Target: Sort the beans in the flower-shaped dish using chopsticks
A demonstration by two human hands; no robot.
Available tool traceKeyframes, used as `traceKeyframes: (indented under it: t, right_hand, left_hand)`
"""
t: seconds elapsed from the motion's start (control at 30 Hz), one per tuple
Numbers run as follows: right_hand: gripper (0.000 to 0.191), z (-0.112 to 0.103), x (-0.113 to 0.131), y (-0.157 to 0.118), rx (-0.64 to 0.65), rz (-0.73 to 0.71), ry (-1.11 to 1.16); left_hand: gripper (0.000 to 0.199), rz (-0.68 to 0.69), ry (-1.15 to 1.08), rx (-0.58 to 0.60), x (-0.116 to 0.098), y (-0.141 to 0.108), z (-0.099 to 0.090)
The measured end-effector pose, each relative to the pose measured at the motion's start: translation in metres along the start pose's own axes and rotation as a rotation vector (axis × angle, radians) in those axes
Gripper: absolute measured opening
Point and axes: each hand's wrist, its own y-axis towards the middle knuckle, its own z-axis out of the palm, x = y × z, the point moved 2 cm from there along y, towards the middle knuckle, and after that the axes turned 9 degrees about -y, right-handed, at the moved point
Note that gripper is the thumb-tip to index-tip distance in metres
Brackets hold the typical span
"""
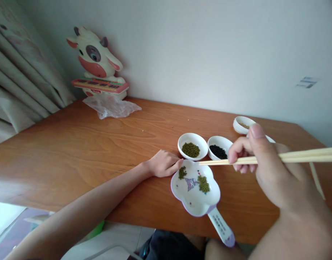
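My right hand (pixel 266 159) grips a pair of pale wooden chopsticks (pixel 247 159). Their tips look close together over the far rim of a white, flower-shaped dish (pixel 195 204) with a handle and a cartoon print; no bean shows between them. Two small heaps of green mung beans (pixel 203 183) lie in this dish. At its left rim, my left hand (pixel 164 163) is closed, thumb against the edge. Just behind the dish stands a white bowl (pixel 182 144) of mung beans, with another white bowl (pixel 211 153) of black beans beside it.
Farther back right is a white bowl (pixel 238 126) with pale contents; another is mostly hidden behind my right hand. A cow toy with a keyboard (pixel 98 68) and a crumpled plastic bag (pixel 111 107) sit at the back left of the wooden table (pixel 73 155).
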Motion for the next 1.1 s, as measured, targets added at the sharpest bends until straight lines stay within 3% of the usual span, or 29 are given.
traceKeyframes:
  t: [0.17, 0.3, 0.43, 0.63, 0.87, 1.1]
  right_hand:
    - [0.076, 0.025, -0.025, -0.021, 0.092, 0.019, 0.205]
    - [0.073, 0.042, -0.041, -0.028, 0.077, 0.035, 0.314]
    - [0.071, 0.046, -0.05, -0.028, 0.068, -0.017, 0.37]
    - [0.071, 0.052, -0.066, -0.027, 0.107, 0.05, 0.383]
    - [0.066, 0.057, -0.064, -0.013, 0.044, 0.065, 0.359]
    - [0.06, 0.055, -0.059, -0.015, 0.114, 0.055, 0.303]
  left_hand:
    - [0.051, 0.007, -0.01, 0.026, 0.0, 0.0, 0.0]
    - [0.045, -0.004, -0.037, 0.038, 0.0, 0.0, 0.001]
    - [0.043, -0.032, -0.048, 0.052, 0.0, 0.0, 0.001]
    - [0.041, -0.048, -0.063, 0.069, 0.0, 0.0, 0.002]
    - [0.039, -0.048, -0.106, 0.087, 0.002, 0.001, 0.003]
    - [0.038, -0.064, -0.135, 0.087, 0.0, 0.001, 0.002]
